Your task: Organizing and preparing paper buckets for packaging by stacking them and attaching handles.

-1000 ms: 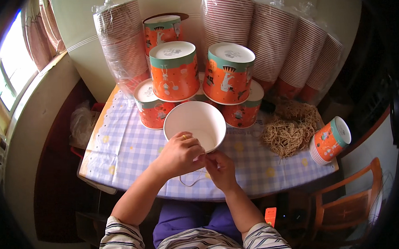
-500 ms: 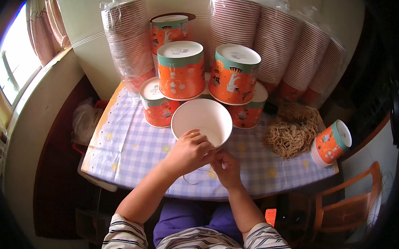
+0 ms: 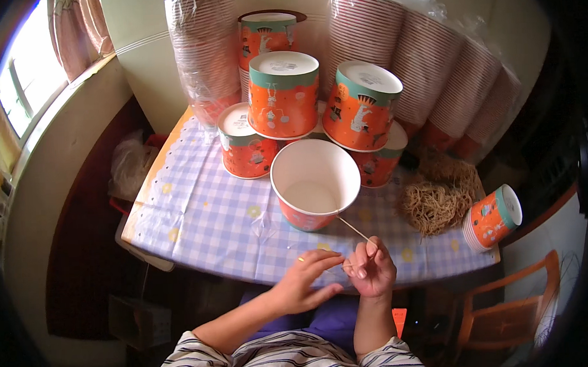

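Observation:
An orange and teal paper bucket [image 3: 308, 218] with a white inside stands upright, mouth up, near the middle of the table. From its near right rim a thin tan cord [image 3: 355, 229] stretches tight down to my right hand [image 3: 373, 271], whose closed fingers grip it. My left hand [image 3: 307, 283] lies beside the right one at the table's front edge, fingers stretched out. Its fingertips are close to the right fingers, where a short bit of cord shows. How the cord is fixed at the rim is too small to make out.
Upturned buckets [image 3: 284, 96] are piled behind. Tall plastic-wrapped bucket stacks [image 3: 367, 58] line the wall. A tangled heap of tan cords [image 3: 434, 204] lies at right, beside a tipped stack of buckets [image 3: 489, 219]. A wooden chair [image 3: 512, 299] stands at the lower right.
Both hands have left the bucket's rim and come down toward me and to the right. The cord is now drawn out from the rim. My left fingers have straightened.

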Tool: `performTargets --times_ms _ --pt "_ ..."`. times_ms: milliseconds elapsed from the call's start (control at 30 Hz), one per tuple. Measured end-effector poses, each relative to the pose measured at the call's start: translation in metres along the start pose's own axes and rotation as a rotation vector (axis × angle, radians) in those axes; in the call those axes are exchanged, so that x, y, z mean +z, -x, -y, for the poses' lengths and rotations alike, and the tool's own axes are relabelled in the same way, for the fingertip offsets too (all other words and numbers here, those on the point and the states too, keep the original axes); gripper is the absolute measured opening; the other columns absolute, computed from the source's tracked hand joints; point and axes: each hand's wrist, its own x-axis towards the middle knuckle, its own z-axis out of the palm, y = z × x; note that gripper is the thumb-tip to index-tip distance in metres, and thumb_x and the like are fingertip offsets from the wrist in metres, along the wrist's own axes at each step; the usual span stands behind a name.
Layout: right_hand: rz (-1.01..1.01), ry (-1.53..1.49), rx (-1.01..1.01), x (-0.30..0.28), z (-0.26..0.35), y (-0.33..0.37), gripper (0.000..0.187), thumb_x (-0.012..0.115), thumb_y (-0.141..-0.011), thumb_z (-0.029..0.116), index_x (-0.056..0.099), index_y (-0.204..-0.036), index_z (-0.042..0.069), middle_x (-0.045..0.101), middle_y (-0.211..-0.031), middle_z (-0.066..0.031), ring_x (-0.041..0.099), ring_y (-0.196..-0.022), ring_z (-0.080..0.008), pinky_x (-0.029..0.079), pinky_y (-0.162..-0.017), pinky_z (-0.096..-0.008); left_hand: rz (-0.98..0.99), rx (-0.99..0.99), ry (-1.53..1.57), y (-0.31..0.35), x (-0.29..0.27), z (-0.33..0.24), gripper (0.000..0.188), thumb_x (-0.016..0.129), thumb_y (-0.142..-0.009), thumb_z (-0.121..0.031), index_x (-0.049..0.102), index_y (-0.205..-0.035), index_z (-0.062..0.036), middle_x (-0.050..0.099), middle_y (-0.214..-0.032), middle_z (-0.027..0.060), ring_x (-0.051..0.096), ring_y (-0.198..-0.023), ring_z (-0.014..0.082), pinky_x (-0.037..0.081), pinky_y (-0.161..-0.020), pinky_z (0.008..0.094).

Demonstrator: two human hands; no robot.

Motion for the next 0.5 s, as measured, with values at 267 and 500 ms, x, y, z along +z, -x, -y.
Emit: performTargets --times_ms 267,500 --pt "-0.046 0.051 -0.145 0.010 0.022 0.017 0.014 0.056 -0.091 0.018 0.054 -0.098 0.006 0.050 -0.067 -0.0032 0.043 -0.053 -0.0112 0.035 -0.056 -0.0287 0.214 -0.325 0.318 0.013 -0.004 -0.006 0.023 0.053 -0.095 -0.018 0.063 -0.103 0.0006 0.064 -0.082 0.0146 0.061 -0.072 0.0242 0.047 -0.068 0.0342" --pt "-0.067 0.083 -0.296 -0.001 0.050 0.013 0.011 0.050 -0.095 0.017 0.054 -0.098 0.007 0.048 -0.066 -0.0005 0.042 -0.054 -0.0092 0.035 -0.055 -0.0246 0.135 -0.617 0.478 0.044 -0.054 0.015 0.038 0.045 -0.099 -0.034 0.065 -0.100 -0.0011 0.047 -0.065 -0.0025 0.045 -0.063 0.0076 0.041 -0.061 0.0224"
